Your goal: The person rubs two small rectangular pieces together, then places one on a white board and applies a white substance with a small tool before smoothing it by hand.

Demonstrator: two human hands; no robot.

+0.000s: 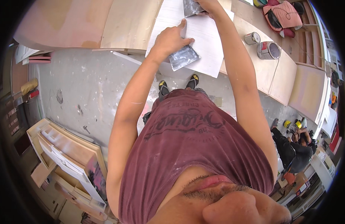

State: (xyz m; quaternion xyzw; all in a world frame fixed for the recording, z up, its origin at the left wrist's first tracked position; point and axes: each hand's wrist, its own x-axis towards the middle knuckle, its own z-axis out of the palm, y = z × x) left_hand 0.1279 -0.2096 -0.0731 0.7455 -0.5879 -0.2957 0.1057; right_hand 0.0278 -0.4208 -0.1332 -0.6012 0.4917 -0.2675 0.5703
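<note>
A white painted panel (206, 44) lies on the workbench at the top of the head view. My left hand (170, 37) rests on it and grips a wide metal scraper blade (183, 58) that juts over the panel's near edge, index finger pointing up the panel. Farther up, my right hand (208, 5) holds a second grey scraper blade (191, 7) flat against the panel. Both forearms reach up from below.
Two open paint tins (268, 50) (252, 38) stand on the plywood bench (280, 78) to the right. Bare plywood sheets (127, 24) lie left of the panel. Stacked boards (68, 156) sit on the grey floor at lower left. Another person (295, 149) crouches at the right.
</note>
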